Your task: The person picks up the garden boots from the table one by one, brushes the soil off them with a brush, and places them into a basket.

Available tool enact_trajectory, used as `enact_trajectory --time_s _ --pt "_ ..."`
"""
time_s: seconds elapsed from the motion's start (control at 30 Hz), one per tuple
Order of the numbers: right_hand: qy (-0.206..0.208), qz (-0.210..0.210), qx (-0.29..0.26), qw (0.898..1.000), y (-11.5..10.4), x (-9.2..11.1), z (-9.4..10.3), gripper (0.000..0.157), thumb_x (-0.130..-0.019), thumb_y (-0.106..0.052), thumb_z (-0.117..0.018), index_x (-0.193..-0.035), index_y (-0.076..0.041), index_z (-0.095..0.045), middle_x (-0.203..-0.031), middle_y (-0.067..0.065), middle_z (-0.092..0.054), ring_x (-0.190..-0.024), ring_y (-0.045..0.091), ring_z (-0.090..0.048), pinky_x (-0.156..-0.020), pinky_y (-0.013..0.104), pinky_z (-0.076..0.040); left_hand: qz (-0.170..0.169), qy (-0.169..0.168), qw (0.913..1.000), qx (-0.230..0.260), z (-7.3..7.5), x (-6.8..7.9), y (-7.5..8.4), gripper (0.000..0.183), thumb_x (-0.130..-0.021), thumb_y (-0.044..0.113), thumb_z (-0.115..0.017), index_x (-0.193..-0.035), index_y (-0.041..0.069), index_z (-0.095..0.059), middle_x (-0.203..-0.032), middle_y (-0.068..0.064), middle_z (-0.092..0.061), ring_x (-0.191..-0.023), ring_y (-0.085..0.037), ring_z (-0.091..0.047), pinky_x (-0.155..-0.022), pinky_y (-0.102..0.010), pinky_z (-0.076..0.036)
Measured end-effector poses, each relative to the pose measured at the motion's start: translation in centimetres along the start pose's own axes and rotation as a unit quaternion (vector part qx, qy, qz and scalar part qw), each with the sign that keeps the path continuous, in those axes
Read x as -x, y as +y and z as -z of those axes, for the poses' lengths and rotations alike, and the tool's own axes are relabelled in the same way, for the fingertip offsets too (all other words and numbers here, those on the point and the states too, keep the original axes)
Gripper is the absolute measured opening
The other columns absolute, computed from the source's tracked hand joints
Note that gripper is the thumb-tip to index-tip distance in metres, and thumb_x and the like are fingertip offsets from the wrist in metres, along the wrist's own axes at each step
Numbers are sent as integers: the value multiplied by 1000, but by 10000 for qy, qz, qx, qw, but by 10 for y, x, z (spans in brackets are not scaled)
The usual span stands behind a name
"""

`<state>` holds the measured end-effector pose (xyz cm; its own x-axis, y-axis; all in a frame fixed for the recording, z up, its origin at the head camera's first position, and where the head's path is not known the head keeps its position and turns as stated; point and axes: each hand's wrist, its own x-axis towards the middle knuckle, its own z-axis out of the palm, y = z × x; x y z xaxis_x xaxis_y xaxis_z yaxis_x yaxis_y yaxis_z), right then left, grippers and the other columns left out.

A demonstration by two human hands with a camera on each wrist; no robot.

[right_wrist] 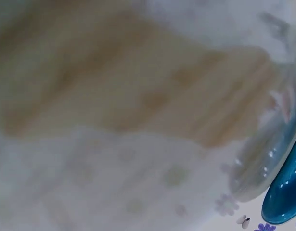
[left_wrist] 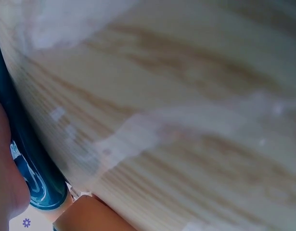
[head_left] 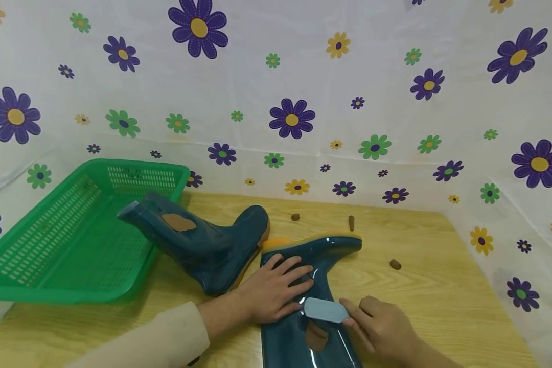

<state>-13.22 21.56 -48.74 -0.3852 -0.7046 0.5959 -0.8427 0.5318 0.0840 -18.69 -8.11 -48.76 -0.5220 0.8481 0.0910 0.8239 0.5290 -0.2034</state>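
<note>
A glossy dark blue rubber boot (head_left: 294, 340) with a yellow sole lies on its side, toe pointing right. My left hand (head_left: 276, 291) rests on its ankle and shaft with fingers spread. My right hand (head_left: 384, 327) pinches the end of a light blue flat-backed brush (head_left: 325, 310), which lies across the shaft with its underside hidden. Just below the brush, a brown patch (head_left: 316, 337) marks the boot. Left of my hands lies a second, duller blue boot (head_left: 216, 250) with a larger brown patch (head_left: 178, 222). The boot's toe (right_wrist: 282, 197) shows in the right wrist view.
A green plastic basket (head_left: 73, 295) stands at the left, the second boot's shaft overlapping its right rim. Several small brown lumps lie on the wooden table (head_left: 441, 306), one lump (head_left: 395, 264) at the right. A flower-patterned sheet (head_left: 303, 76) hangs behind and at the sides.
</note>
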Motion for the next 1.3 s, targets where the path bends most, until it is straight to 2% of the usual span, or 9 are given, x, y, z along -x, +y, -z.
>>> enact_trajectory --time_s 0.2,0.4,0.53,0.7,0.8,1.0,1.13,1.2,1.3 --pt "-506 512 -106 9973 -2 5 -1 46 -108 -38 -39 -111 -9 -74 -65 -10 -46 -57 -5 -33 -50 6 -26 -26 -8 10000 -70 -2 -1 -1 54 -105 57 -30 -152 32 -40 -161 5 -32 -146 -25 -30 -110 -48 -33" --pt "-468 902 -381 9941 -2 7 -5 40 -107 -36 -45 -108 -9 -74 -67 -11 -49 -59 -6 -34 -53 3 -28 -10 -25 10000 4 -3 -2 -2 54 -105 57 -29 -152 33 -40 -161 5 -31 -147 -25 -29 -111 -49 -32" --pt "-155 537 -491 9972 -1 6 -3 42 -107 -35 -44 -113 -6 -74 -70 -11 -47 -59 -7 -33 -54 2 -26 0 -59 10000 18 -4 -1 -2 55 -105 57 -26 -152 32 -40 -161 4 -32 -147 -25 -29 -111 -49 -32" --pt "189 124 -12 9997 6 1 0 46 -109 -36 -38 -113 -6 -74 -70 -9 -43 -57 -4 -29 -51 6 -24 39 19 10000 -88 -6 -2 -2 56 -105 58 -24 -152 33 -40 -161 5 -32 -147 -25 -28 -112 -49 -32" --pt "12 362 7 9993 5 1 0 46 -109 -35 -38 -112 -7 -74 -68 -9 -44 -56 -4 -30 -50 6 -24 9 41 10000 -81 -5 -2 -2 55 -105 57 -27 -152 32 -40 -161 4 -32 -147 -25 -29 -111 -48 -32" --pt "-268 1131 -158 9931 -1 4 -2 41 -108 -34 -43 -109 -7 -74 -68 -9 -53 -57 -1 -41 -52 7 -33 33 -53 10000 -54 -2 -4 -2 55 -105 57 -29 -153 32 -38 -162 5 -30 -148 -25 -27 -113 -49 -31" --pt "-332 1487 -379 9876 -6 5 -5 38 -107 -33 -45 -109 -8 -74 -68 -11 -53 -58 -1 -39 -53 5 -30 79 -109 9999 -37 0 -5 -2 56 -104 58 -29 -154 33 -37 -163 5 -29 -148 -25 -26 -113 -50 -30" --pt "-380 1527 -446 9865 -7 5 -5 37 -107 -33 -46 -110 -8 -74 -68 -12 -52 -58 -2 -37 -54 4 -28 61 -93 9999 -27 -1 -4 -2 56 -104 58 -29 -153 32 -38 -162 5 -29 -148 -25 -27 -113 -50 -31" --pt "-419 1305 -478 9894 -6 3 -4 37 -107 -33 -47 -110 -9 -74 -68 -11 -51 -58 -3 -38 -54 4 -29 35 -63 10000 16 -3 -3 -2 55 -104 57 -30 -153 32 -38 -162 5 -30 -147 -25 -27 -112 -50 -31"
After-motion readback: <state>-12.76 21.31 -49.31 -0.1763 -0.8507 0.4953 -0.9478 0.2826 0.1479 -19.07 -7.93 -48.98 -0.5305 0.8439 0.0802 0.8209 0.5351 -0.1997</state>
